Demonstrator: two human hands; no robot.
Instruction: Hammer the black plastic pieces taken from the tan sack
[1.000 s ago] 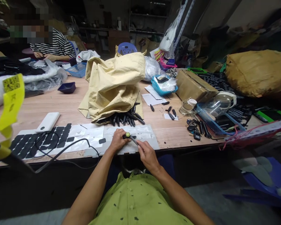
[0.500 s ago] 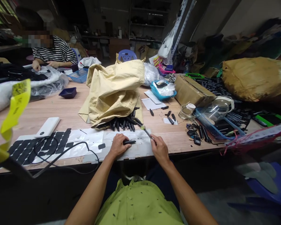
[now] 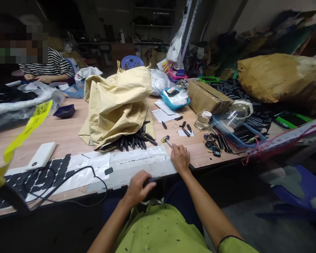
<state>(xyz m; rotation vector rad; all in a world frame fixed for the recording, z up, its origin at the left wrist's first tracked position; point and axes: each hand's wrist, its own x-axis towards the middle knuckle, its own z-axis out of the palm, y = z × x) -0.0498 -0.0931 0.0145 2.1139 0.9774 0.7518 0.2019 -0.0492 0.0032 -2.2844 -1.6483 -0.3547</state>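
My left hand [image 3: 138, 187] is just off the table's front edge, low over my lap, its fingers closed around a slim black piece [image 3: 150, 180]; motion blur hides the kind of piece. On the table near the front edge, my right hand [image 3: 180, 158] is wrapped over a small hammer, whose head [image 3: 165, 139] with a yellowish face points away from me. Between the hands lies a grey-white board [image 3: 147, 163] under clear film. Beyond it, several black slim pieces [image 3: 133, 142] spill from the mouth of a cream cloth sack [image 3: 118, 102].
To the left are a white power bank [image 3: 42, 155], a black cable [image 3: 93, 172] and a sheet with black patches [image 3: 60, 167]. On the right stand a glass jar [image 3: 203, 120], keys [image 3: 210, 143], a blue basket [image 3: 237, 135] and a carton [image 3: 208, 96]. A person in stripes [image 3: 56, 63] sits far left.
My left hand has drawn back from the board toward my body with the black piece. The hammer has been lowered to the table, my right hand still on it. The view has turned slightly right.
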